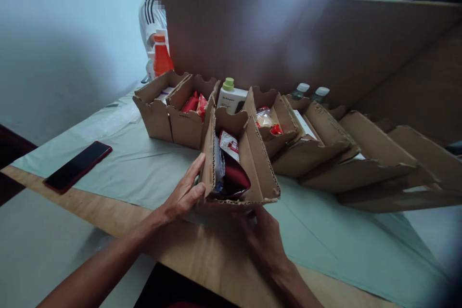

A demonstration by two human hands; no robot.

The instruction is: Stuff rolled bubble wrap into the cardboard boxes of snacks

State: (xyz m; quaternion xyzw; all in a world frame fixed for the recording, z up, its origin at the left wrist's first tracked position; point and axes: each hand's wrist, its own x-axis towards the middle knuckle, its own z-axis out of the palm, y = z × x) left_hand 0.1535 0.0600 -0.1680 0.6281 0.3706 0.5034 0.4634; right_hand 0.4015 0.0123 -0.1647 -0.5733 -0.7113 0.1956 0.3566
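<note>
A narrow open cardboard box (263, 163) is pulled forward of the row, near the table's front edge. Inside it lie a red-and-white packet (229, 145), a dark red item (234, 175) and some clear plastic wrap (218, 161). My left hand (186, 190) grips the box's left wall, with the thumb at the front corner. Under the front edge, my right hand (265, 233) touches the box from below; its fingertips are partly hidden and blurred.
Similar cardboard boxes (186, 127) stand left and right, several leaning, with packets inside. Behind them are a white bottle (233, 98), an orange bottle (162, 57), two white-capped bottles (302, 89) and a tall cardboard panel (252, 33). A phone (77, 166) lies left. A person (153, 17) is beyond.
</note>
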